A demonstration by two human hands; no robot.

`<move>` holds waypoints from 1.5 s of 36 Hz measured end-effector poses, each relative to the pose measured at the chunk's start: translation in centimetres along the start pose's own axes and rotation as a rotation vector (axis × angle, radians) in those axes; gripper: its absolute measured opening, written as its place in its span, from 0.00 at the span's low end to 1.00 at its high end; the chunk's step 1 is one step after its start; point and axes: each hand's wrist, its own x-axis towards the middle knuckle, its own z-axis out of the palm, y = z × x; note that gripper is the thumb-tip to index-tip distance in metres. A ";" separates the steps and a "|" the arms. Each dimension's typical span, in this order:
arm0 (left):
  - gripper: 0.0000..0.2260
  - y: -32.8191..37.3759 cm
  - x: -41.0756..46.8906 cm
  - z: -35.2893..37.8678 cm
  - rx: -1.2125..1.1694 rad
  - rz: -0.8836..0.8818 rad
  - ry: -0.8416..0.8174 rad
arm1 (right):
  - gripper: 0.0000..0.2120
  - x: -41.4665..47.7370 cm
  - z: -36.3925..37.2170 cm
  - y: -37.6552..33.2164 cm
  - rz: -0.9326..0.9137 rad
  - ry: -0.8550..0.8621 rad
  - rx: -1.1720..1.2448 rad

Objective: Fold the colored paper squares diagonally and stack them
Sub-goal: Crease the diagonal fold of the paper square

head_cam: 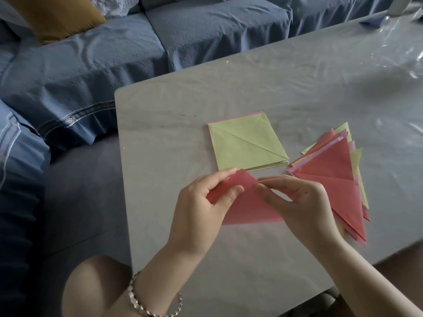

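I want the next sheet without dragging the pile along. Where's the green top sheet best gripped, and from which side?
Pinch the green top sheet at its near right corner, coming from the near side: it lies flat, and the layered edges of the square pile show there, so one sheet likely peels off alone.

A pale grey counter (297, 92) is filling the right side. A clear plastic sheet (398, 56) is lying over it, wrinkling and catching bright glare toward the counter's far right end. Behind the counter a sofa (96, 65) is running along, wearing a blue quilted cover that is draping down past the counter's far left corner. Well away from the counter, on the sofa's back, a mustard cushion (61, 17) is leaning beside a white textured cushion (109, 4). Left of the counter a dull grey surface (80, 202) is spreading (floor or rug, hard to tell).
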 end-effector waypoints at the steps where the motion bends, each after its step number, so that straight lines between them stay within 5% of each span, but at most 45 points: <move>1: 0.12 -0.2 -0.1 0.1 0.008 0.009 0.041 | 0.10 0.0 0.1 -0.1 -0.007 0.004 0.001; 8: 0.14 -0.1 -0.5 0.6 0.002 0.081 0.179 | 0.16 -0.2 0.3 -0.5 -0.034 0.042 0.051; 30: 0.14 0.5 -0.4 0.5 -0.109 0.005 0.090 | 0.17 -0.1 0.3 -0.6 -0.044 0.007 0.062; 54: 0.13 -0.8 -0.1 0.4 -0.064 -0.118 0.008 | 0.14 1.5 0.0 -0.2 0.201 -0.184 -0.040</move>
